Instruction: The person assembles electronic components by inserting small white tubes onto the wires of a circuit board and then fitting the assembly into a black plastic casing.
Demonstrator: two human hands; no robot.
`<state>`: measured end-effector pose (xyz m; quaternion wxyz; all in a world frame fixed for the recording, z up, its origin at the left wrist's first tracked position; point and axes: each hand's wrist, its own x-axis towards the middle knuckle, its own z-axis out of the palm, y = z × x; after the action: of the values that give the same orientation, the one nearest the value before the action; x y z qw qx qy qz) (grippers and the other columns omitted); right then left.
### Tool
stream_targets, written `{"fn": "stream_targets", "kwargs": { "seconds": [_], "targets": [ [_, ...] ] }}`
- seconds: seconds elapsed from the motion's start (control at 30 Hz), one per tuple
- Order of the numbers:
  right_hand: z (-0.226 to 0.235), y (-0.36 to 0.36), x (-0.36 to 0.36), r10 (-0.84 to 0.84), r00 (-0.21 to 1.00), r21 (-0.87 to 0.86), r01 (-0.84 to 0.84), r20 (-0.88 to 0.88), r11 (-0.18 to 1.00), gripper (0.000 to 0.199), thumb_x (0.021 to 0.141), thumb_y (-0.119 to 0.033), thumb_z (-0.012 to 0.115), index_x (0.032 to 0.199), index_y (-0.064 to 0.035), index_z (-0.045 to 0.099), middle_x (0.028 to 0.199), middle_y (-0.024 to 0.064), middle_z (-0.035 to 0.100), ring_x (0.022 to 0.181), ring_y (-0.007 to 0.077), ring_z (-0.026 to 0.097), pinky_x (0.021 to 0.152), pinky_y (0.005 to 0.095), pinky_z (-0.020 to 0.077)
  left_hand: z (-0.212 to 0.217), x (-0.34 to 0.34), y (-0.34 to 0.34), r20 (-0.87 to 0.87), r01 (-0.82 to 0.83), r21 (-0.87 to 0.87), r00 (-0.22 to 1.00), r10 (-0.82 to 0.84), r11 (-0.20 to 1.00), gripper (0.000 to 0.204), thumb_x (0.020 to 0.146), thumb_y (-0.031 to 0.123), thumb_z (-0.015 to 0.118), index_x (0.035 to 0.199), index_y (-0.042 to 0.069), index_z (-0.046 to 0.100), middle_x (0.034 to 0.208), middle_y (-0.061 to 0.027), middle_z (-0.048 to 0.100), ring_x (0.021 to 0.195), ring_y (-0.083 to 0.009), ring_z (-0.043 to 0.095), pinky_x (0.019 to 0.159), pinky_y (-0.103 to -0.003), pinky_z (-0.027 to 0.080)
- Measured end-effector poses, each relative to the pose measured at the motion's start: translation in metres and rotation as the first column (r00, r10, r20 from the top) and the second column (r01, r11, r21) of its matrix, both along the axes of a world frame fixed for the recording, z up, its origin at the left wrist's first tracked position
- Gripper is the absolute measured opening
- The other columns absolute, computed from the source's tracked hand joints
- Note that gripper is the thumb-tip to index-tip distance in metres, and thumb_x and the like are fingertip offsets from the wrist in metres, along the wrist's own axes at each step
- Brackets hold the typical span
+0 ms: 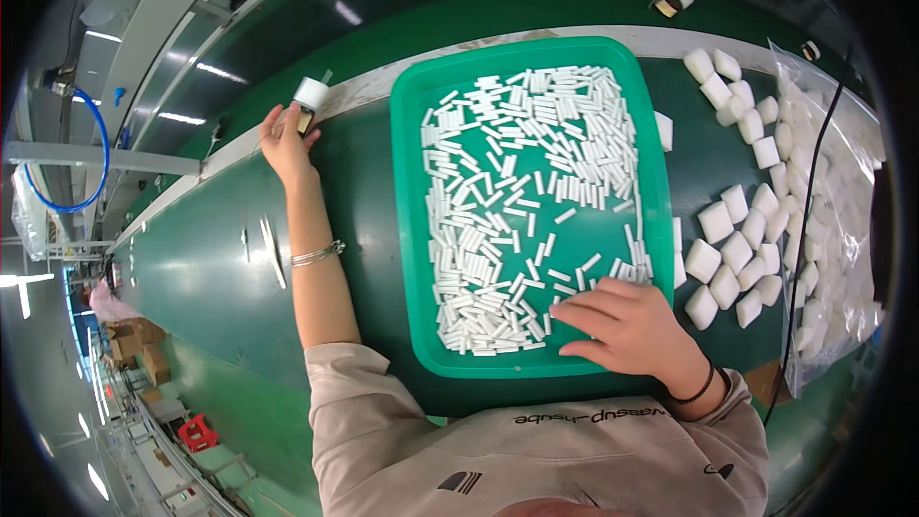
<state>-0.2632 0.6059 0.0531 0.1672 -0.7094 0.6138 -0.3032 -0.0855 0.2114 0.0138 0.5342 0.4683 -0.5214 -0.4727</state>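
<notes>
The green tabletop (191, 249) carries a green tray (414, 278), a clear bag (842, 258) at its right. The right hand (627, 325), half curled, dips into the tray's near right corner; the left hand (288, 146), fingers bent, meets a white-topped piece (311, 93) near the far edge. I cannot tell whether either grips. White sticks (479, 316) lie scattered in the tray.

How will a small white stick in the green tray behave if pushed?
The white sticks look straight, so probably stiff. Being slim and small, they seem light. Pushed, one may nudge its neighbours, since many lie crowded in the tray.
</notes>
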Motion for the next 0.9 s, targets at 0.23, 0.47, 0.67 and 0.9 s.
{"fn": "stream_targets", "kwargs": {
  "seconds": [0.23,0.47,0.67,0.9],
  "targets": [
    [0.003,-0.002,-0.002,0.093,0.994,0.079,-0.088,-0.064,0.993,0.041,0.057,-0.02,0.071,0.094,-0.0111,0.057,0.09,-0.0021,0.052,0.079,0.0154,0.05,0.064,0.0267,0.0441,-0.009,-0.001,-0.036,0.011,-0.035,-0.176,0.999,0.038,0.984,0.051,0.076,0.012,0.064,0.117,0.001,0.035,0.106,-0.0151,0.049,0.074,-0.0176,0.058,0.053,-0.021,0.046],
    [0.002,-0.005,-0.002,0.069,0.996,0.108,-0.063,-0.047,0.992,0.034,0.059,-0.018,0.07,0.09,-0.0104,0.057,0.088,-0.0002,0.051,0.084,0.0178,0.049,0.071,0.0303,0.0424,-0.024,0.016,-0.078,0.291,-0.118,-0.456,0.917,0.273,0.882,0.059,0.076,0.027,0.062,0.123,0.004,0.037,0.131,-0.0182,0.03,0.115,-0.0347,0.035,0.096,-0.042,0.03],
    [-0.005,-0.006,-0.002,-0.067,0.991,0.111,0.08,-0.116,0.991,0.019,0.062,-0.017,0.067,0.074,-0.0095,0.053,0.076,0.0012,0.047,0.078,0.0188,0.046,0.064,0.03,0.0386,-0.023,0.085,-0.12,0.892,-0.129,-0.441,0.048,0.45,0.888,0.043,0.082,0.047,0.042,0.109,0.017,0.058,0.139,-0.0054,0.026,0.128,-0.0352,0.013,0.1,-0.054,0.013],
    [0.0,-0.016,-0.002,-0.078,0.99,0.139,0.094,-0.121,0.986,0.015,0.064,-0.015,0.064,0.073,-0.0102,0.053,0.077,-0.0008,0.049,0.077,0.0166,0.047,0.064,0.0285,0.0393,-0.019,0.087,-0.15,0.956,-0.025,-0.29,-0.065,0.288,0.957,0.049,0.086,0.048,0.029,0.121,0.02,0.05,0.142,0.0032,0.019,0.131,-0.0319,0.004,0.101,-0.056,0.005]
  ]
}}
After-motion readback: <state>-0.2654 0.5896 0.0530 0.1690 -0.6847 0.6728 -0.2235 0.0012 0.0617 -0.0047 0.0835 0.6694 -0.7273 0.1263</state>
